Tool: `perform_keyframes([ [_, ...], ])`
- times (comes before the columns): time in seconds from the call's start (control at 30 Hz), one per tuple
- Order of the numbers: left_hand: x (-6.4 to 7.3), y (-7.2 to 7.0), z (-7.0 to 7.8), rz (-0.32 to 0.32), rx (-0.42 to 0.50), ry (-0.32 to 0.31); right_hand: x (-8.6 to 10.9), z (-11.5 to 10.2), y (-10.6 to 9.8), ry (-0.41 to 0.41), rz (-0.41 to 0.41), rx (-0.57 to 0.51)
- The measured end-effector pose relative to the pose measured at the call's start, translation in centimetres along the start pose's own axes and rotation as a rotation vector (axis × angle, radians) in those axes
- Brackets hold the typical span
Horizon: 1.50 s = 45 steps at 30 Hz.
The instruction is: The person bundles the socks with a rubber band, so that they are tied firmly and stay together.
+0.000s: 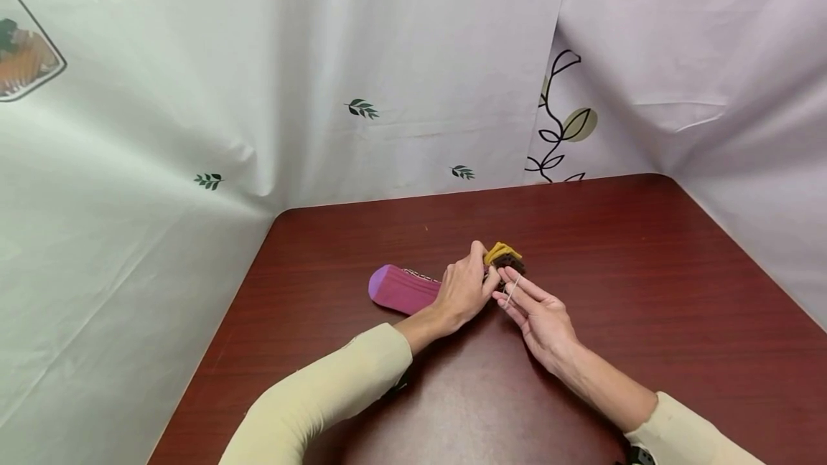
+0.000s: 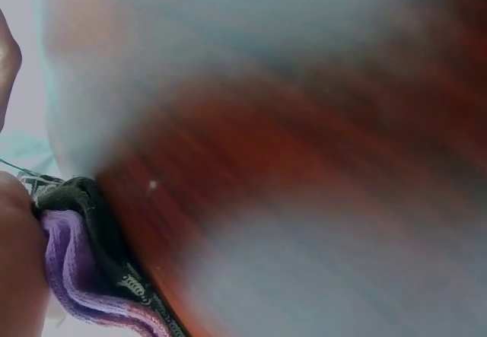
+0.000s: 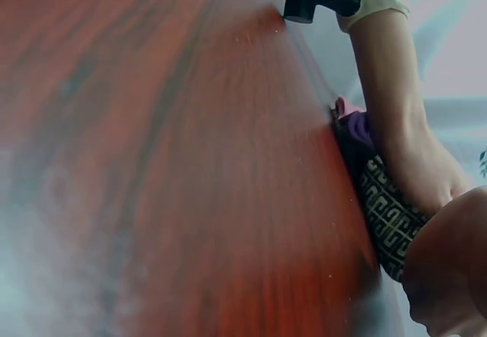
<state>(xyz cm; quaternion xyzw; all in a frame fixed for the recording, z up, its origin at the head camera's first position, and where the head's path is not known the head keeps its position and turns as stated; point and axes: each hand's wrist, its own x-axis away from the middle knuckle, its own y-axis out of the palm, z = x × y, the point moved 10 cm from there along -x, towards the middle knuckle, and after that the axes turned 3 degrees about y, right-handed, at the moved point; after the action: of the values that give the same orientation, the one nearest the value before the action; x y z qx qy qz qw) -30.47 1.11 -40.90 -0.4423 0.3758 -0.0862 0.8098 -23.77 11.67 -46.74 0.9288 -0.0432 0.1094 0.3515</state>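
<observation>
A small bundle of socks lies on the table. It shows a magenta sock [image 1: 403, 290] with a lilac toe and a black patterned sock [image 3: 388, 215]. My left hand [image 1: 464, 285] grips the bundle near its cuff end, partly hiding it. Beyond the fingers a yellow cuff [image 1: 502, 251] and a dark brown cuff [image 1: 508, 262] stick out. Close beside it, my right hand [image 1: 545, 321] has its fingers extended toward the cuffs, with a thin white rubber band [image 1: 512, 290] stretched across them. In the left wrist view, purple sock fabric [image 2: 68, 268] folds next to the hand.
The dark red wooden table [image 1: 646, 271] reaches back to a pale printed sheet [image 1: 413, 77], which hangs around its far sides. A black wrist device [image 3: 323, 2] sits at the left sleeve.
</observation>
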Motion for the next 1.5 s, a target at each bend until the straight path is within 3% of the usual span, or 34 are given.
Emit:
perform_keyframes([
  [0.2,0.1,0.1,-0.2,-0.025,-0.003,-0.037,0.0,-0.2,0.8,-0.095,-0.069,0.06],
  [0.4,0.0,0.1,-0.1,-0.028,0.009,-0.044,0.1,-0.5,0.9,-0.146,-0.047,0.044],
  [0.7,0.2,0.0,-0.2,-0.017,0.029,-0.068,0.9,-0.4,1.7,-0.119,-0.013,-0.012],
  [0.97,0.5,-0.4,-0.5,0.032,0.069,-0.074,1.3,-1.1,2.1,-0.068,0.089,-0.088],
  [1.2,0.6,-0.6,0.2,0.063,0.093,0.024,0.5,-2.1,1.0,-0.005,0.115,-0.062],
  [1.5,1.0,-0.7,1.5,0.046,0.1,0.181,-0.8,-3.2,0.3,0.093,-0.023,-0.014],
])
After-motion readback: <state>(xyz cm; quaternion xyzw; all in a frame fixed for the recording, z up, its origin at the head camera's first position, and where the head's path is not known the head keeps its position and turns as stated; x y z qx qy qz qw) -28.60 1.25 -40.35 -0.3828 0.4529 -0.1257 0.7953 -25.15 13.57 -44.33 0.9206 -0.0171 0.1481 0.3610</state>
